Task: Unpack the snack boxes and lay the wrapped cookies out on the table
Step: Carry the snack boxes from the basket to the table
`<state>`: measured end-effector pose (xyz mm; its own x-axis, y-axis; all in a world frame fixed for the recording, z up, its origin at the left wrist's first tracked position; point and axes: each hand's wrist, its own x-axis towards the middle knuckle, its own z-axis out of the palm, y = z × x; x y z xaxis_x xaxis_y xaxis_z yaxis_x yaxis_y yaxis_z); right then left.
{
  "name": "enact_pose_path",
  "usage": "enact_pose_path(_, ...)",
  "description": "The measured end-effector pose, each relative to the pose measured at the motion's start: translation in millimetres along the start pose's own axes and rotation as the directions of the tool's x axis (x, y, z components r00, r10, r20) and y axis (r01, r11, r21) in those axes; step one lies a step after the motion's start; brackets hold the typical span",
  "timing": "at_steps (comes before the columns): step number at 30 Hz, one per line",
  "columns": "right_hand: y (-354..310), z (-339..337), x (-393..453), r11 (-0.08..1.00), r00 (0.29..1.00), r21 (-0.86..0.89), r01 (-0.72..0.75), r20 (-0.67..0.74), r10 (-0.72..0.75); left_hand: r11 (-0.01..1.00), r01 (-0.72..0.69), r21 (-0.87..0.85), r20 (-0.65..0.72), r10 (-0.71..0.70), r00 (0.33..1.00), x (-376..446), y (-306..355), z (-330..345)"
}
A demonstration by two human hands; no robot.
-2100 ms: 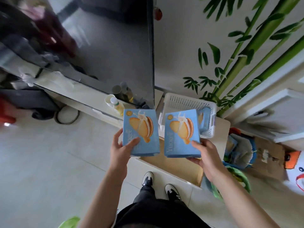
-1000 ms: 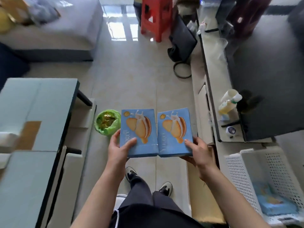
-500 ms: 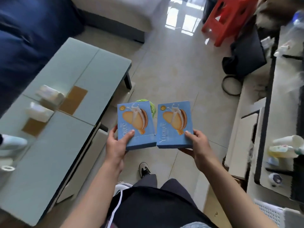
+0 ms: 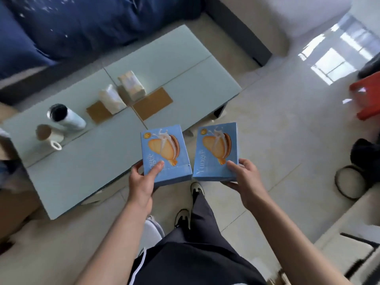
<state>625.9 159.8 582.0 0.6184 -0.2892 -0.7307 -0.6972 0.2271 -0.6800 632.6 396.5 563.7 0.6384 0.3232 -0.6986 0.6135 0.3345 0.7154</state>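
I hold two closed light-blue snack boxes printed with a sandwich cookie, side by side in the air. My left hand (image 4: pixel 143 182) grips the left snack box (image 4: pixel 165 154) by its lower edge, thumb on the front. My right hand (image 4: pixel 245 179) grips the right snack box (image 4: pixel 217 151) the same way. The left box hangs over the near right edge of the pale glass coffee table (image 4: pixel 82 171); the right box is over the tiled floor beside it. No wrapped cookies are visible.
On the table stand a white flask (image 4: pixel 65 117), a paper cup lying on its side (image 4: pixel 48 133), a tape roll (image 4: pixel 56 145), two tissue packs (image 4: pixel 121 93) and two brown cards. A blue sofa (image 4: pixel 72 27) lies behind; a red stool (image 4: pixel 367 99) stands right.
I have turned from the TV stand and basket to face the coffee table, carrying both boxes. The boxes have drifted slightly apart and the left one is now over the table's edge.
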Motion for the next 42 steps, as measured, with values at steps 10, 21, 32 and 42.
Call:
enact_pose_path(10,-53,85,83,0.959,0.980,-0.282,0.003,0.192,0.053,0.968,0.043,-0.249,-0.287,-0.116,0.951,49,16,-9)
enact_pose_path(21,-56,188,113,0.870,0.952,-0.490,0.053,0.288,0.104,0.903,0.103,-0.417,-0.410,-0.288,0.865,103,18,-66)
enact_pose_path(32,-8,322,140,0.831,0.968,-0.556,0.037,0.226,0.108,0.937,0.170,-0.305,-0.443,-0.297,0.846,217,34,-179)
enact_pose_path(42,52,417,197,0.724,0.972,-0.688,0.034,0.193,0.137,0.974,0.194,-0.119,-0.467,-0.227,0.855,317,13,-241)
